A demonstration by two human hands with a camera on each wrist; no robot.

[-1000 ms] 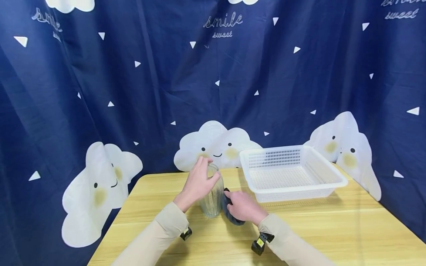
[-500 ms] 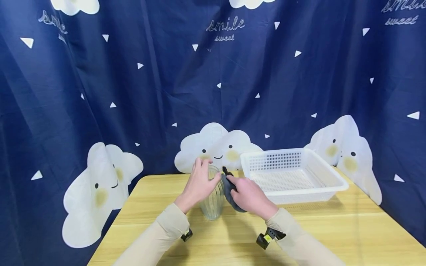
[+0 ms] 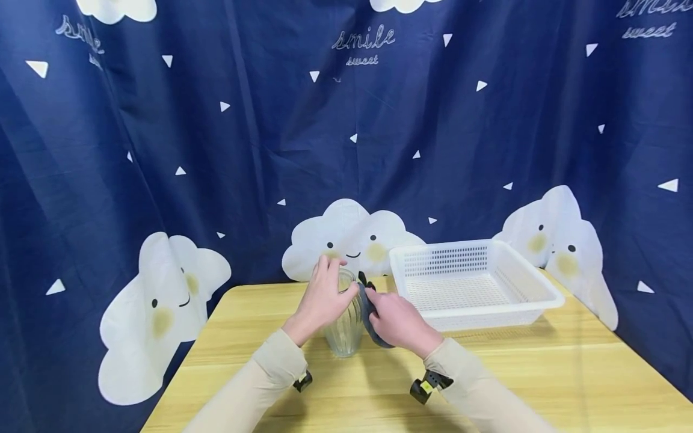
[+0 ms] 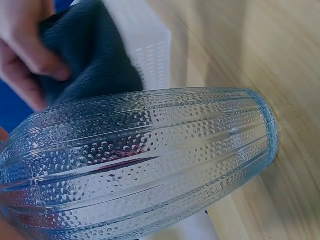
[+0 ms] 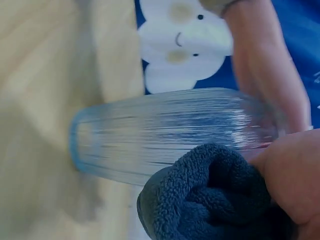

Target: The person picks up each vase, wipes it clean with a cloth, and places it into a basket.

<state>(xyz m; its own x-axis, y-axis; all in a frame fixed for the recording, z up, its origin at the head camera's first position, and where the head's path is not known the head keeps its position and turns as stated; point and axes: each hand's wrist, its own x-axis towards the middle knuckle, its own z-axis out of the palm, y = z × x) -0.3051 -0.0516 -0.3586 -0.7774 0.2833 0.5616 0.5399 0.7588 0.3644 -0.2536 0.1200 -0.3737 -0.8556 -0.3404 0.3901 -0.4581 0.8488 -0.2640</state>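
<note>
A clear, ribbed glass vase (image 3: 344,328) with a bumpy texture stands upright on the table. My left hand (image 3: 323,296) grips it near the rim, thumb on the near side and fingers round the far side. In my right hand (image 3: 402,320) is a bunched dark grey cloth (image 3: 373,328), held against the right side of the vase's upper part. The left wrist view shows the cloth (image 4: 95,55) along the glass wall (image 4: 150,155). Fluffy folds of the cloth (image 5: 200,195) fill the lower part of the right wrist view.
A white perforated plastic basket (image 3: 479,317) sits at the back right of the wooden table (image 3: 520,373), right of my right hand. Behind the table hangs a dark blue curtain (image 3: 249,150) printed with clouds.
My right hand has lifted the cloth from lower on the vase's side to near its rim, then shifted slightly left against the glass. The left hand keeps its place.
</note>
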